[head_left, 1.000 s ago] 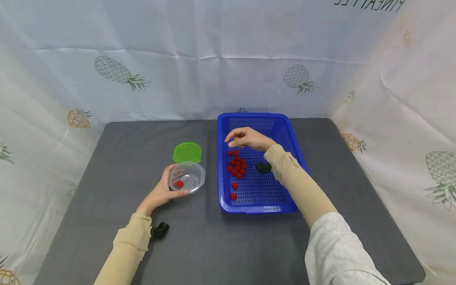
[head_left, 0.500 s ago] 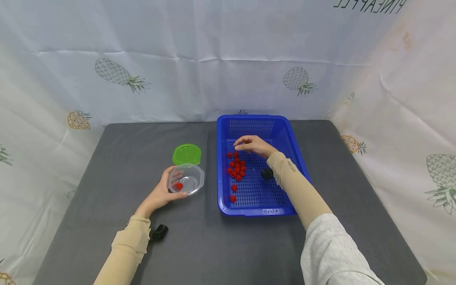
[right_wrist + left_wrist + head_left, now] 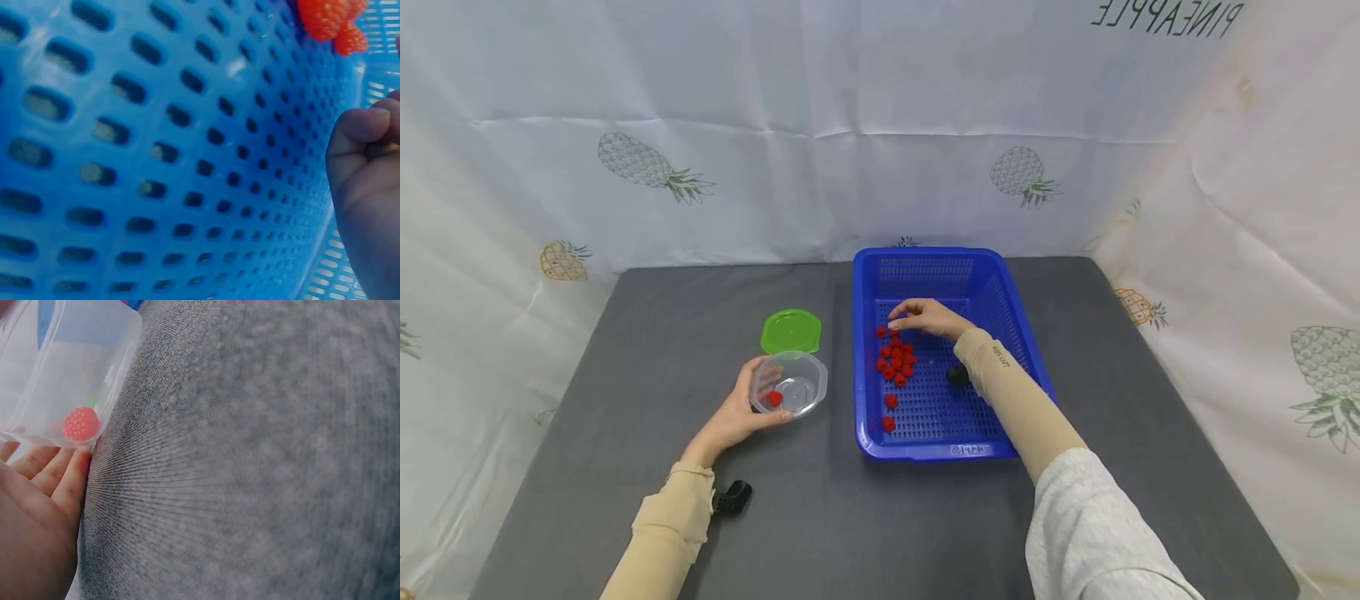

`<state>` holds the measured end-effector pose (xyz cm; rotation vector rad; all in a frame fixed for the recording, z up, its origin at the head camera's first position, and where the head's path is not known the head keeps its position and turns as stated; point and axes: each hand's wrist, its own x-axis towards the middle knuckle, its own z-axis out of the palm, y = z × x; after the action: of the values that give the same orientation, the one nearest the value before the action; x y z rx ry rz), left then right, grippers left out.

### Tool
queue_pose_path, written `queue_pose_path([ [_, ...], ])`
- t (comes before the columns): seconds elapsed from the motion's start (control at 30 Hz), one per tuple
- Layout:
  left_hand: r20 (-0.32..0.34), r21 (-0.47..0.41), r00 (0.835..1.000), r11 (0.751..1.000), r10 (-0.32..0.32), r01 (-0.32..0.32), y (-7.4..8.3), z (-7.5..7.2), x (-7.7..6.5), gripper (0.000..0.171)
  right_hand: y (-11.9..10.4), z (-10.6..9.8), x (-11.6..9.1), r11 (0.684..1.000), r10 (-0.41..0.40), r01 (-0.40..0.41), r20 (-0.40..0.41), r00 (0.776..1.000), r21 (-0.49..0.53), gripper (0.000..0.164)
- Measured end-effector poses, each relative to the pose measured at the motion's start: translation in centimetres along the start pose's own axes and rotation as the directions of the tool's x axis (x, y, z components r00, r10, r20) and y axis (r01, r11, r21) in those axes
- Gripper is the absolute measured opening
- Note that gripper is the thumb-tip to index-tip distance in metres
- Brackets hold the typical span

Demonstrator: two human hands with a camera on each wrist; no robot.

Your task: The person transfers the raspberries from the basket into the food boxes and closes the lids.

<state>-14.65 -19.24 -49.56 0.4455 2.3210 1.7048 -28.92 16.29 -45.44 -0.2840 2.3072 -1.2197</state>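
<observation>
My left hand [image 3: 743, 414] holds a clear plastic tub [image 3: 805, 379], thumb at the near rim and fingers along its far side. One red raspberry [image 3: 774, 398] lies at the bottom of the tub, and the left wrist view shows the same raspberry [image 3: 81, 424] through the wall. My right hand [image 3: 928, 318] is inside the blue basket [image 3: 863, 392], its thumb and bent fingers just above the far end of a cluster of raspberries [image 3: 897, 363]. In the right wrist view, several raspberries [image 3: 325, 17] sit beyond the thumb [image 3: 359, 134]; no raspberry shows between the fingers.
A green lid [image 3: 791, 331] lies on the grey table [image 3: 797, 525] just behind the tub. Two stray raspberries sit nearer the basket's front, one of them a lone raspberry [image 3: 888, 424]. A pineapple-print cloth [image 3: 820, 183] hangs behind and beside the table.
My right hand has moved slightly right and then lower, down toward the far raspberries in the basket. The left hand keeps the tub in place. The head view has tilted slightly.
</observation>
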Motion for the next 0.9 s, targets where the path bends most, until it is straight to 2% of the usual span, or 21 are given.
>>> queue_pose_path([
  [0.2, 0.0, 0.005, 1.0, 1.0, -0.003, 0.003, -0.3, 0.0, 0.0, 0.093, 0.4, 0.5, 0.3, 0.998, 0.042, -0.042, -0.011, 0.999, -0.051, 0.038],
  [0.63, -0.008, -0.005, 1.0, 1.0, 0.01, -0.01, -0.2, -0.1, 0.1, 0.092, 0.5, 0.8, 0.9, 0.987, 0.03, -0.042, -0.079, 0.996, -0.156, 0.037],
  [0.9, -0.006, -0.001, 1.0, 1.0, 0.0, 0.0, -0.1, -0.1, 0.0, 0.093, 0.1, 1.3, 0.8, 0.977, 0.04, -0.07, -0.152, 0.988, -0.201, 0.035],
])
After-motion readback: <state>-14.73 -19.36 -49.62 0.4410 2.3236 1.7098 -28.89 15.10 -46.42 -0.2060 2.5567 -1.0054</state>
